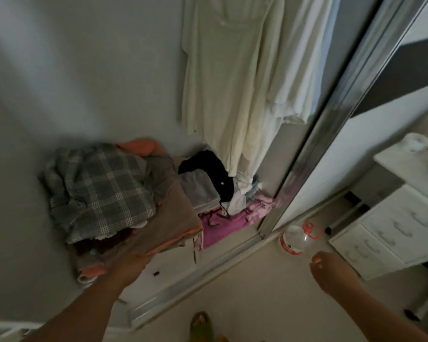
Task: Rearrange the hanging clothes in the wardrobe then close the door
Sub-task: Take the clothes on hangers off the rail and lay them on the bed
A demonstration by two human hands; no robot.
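Left hand (131,264) reaches into the wardrobe, fingers tucked under the front edge of a folded brown cloth (168,225) on the floor pile; grip itself hidden, can't tell how tightly they curl. Right hand (330,274) hangs free above the floor, fingers loosely curled, holding nothing. Long cream garment (230,82) hangs straight down, long axis vertical, hem just above the pile, just beside the mirrored sliding door (336,134), which stands open.

1. Lighting dim; pale grey wall (59,82) on the left.
2. Floor (257,292) pale beige.
3. White chest of drawers (393,230) on the right.
4. Clear plastic bottle (297,239), red label, on the floor near the drawers.
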